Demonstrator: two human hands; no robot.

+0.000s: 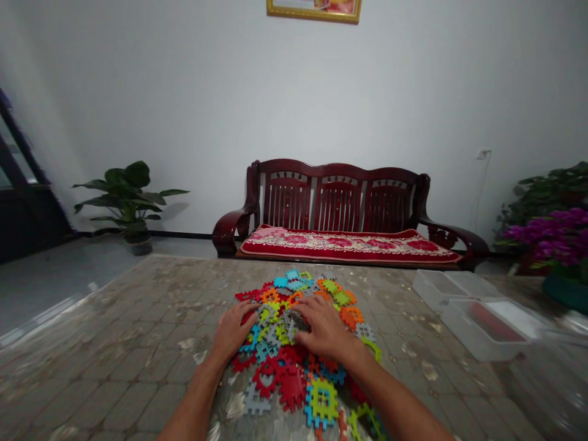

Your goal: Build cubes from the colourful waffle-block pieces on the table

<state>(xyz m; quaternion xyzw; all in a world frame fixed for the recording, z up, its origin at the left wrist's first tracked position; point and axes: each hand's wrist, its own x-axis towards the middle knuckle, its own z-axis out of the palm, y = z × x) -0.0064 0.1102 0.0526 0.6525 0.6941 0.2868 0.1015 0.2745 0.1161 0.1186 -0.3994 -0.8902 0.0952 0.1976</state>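
A heap of flat plastic interlocking pieces with notched edges lies on the table in front of me, in red, blue, orange, yellow-green and grey. My left hand (233, 331) rests at the heap's left side, fingers stretched over the edge pieces. My right hand (324, 326) lies over the right part, its thumb apart from the fingers, hiding pieces beneath. Nearer to me are a red piece (292, 388), a grey piece (256, 400) and a yellow-green square piece (323, 398) on top of a blue one. Light-blue pieces (292, 280) sit at the far end.
The table (114, 343) has a stone-patterned top. Clear plastic boxes (482, 331) stand on its right side, near purple flowers (551, 236). Beyond the table is a dark wooden bench (337, 202) with a red cover (349, 245). A potted plant (131, 199) stands at left.
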